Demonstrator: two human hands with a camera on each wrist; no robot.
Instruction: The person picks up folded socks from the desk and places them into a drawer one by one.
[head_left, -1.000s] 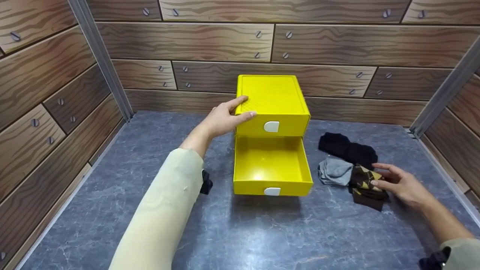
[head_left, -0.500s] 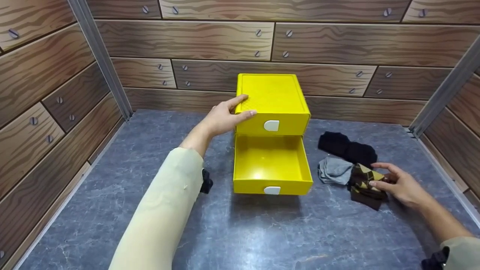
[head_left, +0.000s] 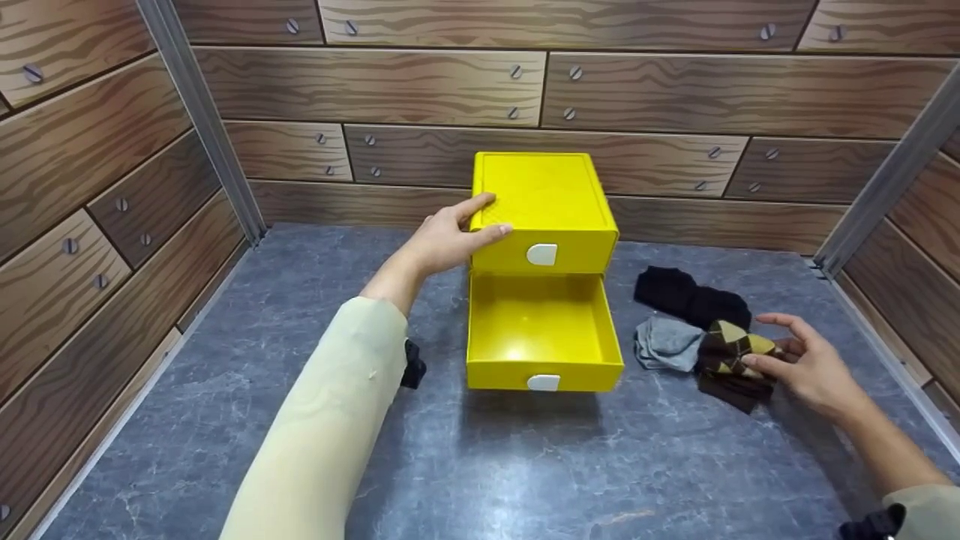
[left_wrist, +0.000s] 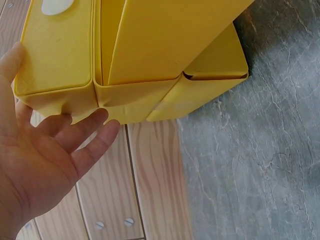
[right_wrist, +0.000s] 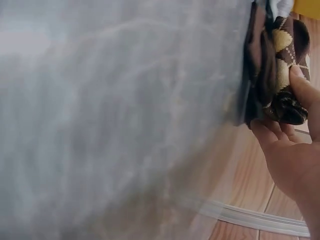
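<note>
A yellow two-drawer unit (head_left: pixel 541 191) stands mid-table in the head view, its lower drawer (head_left: pixel 536 319) pulled out with nothing inside. My left hand (head_left: pixel 448 238) rests on its upper left corner, thumb and a finger on top. Other fingers lie against the unit's side (left_wrist: pixel 55 102) in the left wrist view. Over at the right, my right hand (head_left: pixel 814 367) pinches a folded brown sock with a yellow argyle pattern (head_left: pixel 731 346). The right wrist view shows the thumb (right_wrist: pixel 302 82) on that argyle sock (right_wrist: pixel 285 60) and fingers beneath. Plain dark brown fabric shows under the patterned part.
A folded grey sock (head_left: pixel 667 343) lies left of the brown one. Behind them is a pair of black socks (head_left: pixel 694 296). Wood-patterned panels (head_left: pixel 420 82) wall the back and sides of the grey marbled table (head_left: pixel 547 465).
The argyle part of the sock has folded over and lifted slightly in my right hand, whose index finger has moved up off it. My left hand stays on the unit.
</note>
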